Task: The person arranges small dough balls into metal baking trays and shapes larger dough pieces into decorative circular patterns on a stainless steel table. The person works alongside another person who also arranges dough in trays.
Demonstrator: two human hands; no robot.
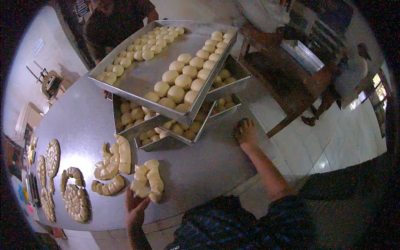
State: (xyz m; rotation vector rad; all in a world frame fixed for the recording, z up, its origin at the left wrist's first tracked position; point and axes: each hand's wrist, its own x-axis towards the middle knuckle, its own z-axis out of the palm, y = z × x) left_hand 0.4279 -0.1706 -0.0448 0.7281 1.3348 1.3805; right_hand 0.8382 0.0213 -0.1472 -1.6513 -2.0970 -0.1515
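Note:
My left hand is at the near edge of the metal table, its thumb and fingers apart and touching the lower left side of a bent, segmented piece of pale dough. Its fingertips are partly hidden by that dough. Just left of it lie a curved strip of dough and a larger notched dough piece. My right hand rests on the table near its right side, palm down, fingers loosely bent and apart; I make out nothing in it.
Stacked metal trays stand crosswise at the table's far side; the top tray carries rows of round dough balls. Shaped dough, including a coiled round, lies at left. Someone in dark clothing stands behind the trays. A wooden table is at right.

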